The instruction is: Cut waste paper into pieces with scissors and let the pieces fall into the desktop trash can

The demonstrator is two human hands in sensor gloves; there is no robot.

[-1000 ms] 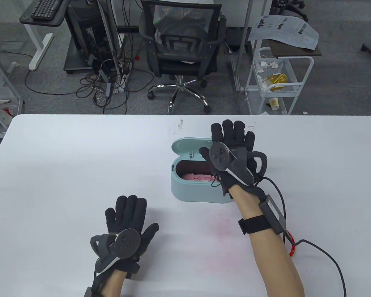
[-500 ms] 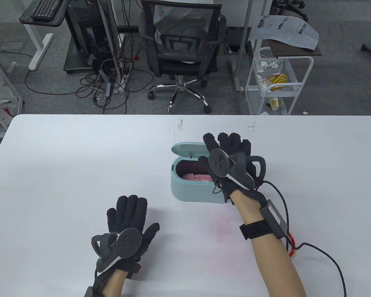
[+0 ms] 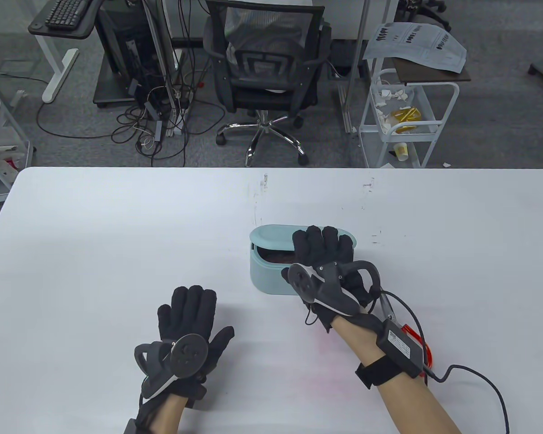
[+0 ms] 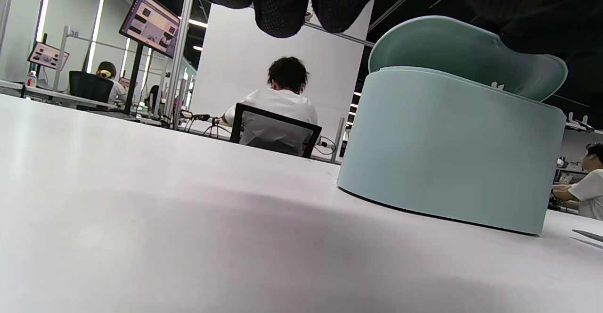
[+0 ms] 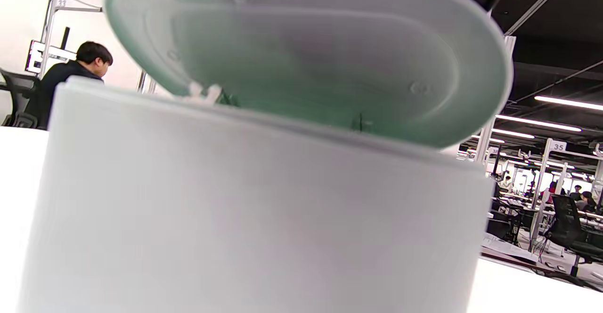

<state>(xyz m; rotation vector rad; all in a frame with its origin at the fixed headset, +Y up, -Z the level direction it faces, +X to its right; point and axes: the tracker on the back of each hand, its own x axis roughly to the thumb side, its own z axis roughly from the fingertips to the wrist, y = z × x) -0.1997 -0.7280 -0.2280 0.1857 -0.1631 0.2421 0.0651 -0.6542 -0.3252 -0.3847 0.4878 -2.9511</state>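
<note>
The mint-green desktop trash can (image 3: 267, 271) stands mid-table. Its hinged lid (image 3: 271, 236) is tilted low over the opening, leaving a narrow dark gap. My right hand (image 3: 323, 246) lies on top of the lid with straight fingers pressing it down. My left hand (image 3: 192, 312) rests flat on the table to the can's left and holds nothing. Scissors with red handles (image 3: 426, 353) lie partly hidden under my right wrist. In the right wrist view the lid's underside (image 5: 306, 53) hangs just above the can wall (image 5: 235, 218). The left wrist view shows the can (image 4: 447, 152) from the side.
A faint pink smear (image 3: 326, 361) marks the white table (image 3: 95, 226) in front of the can. A cable (image 3: 479, 379) runs from my right wrist off the near edge. Beyond the far edge stand an office chair (image 3: 264, 68) and a white cart (image 3: 407, 117).
My right hand has come from behind the upright lid and swung it forward and down, nearly closing the can. The pink pieces inside are now hidden. The left hand has stayed put.
</note>
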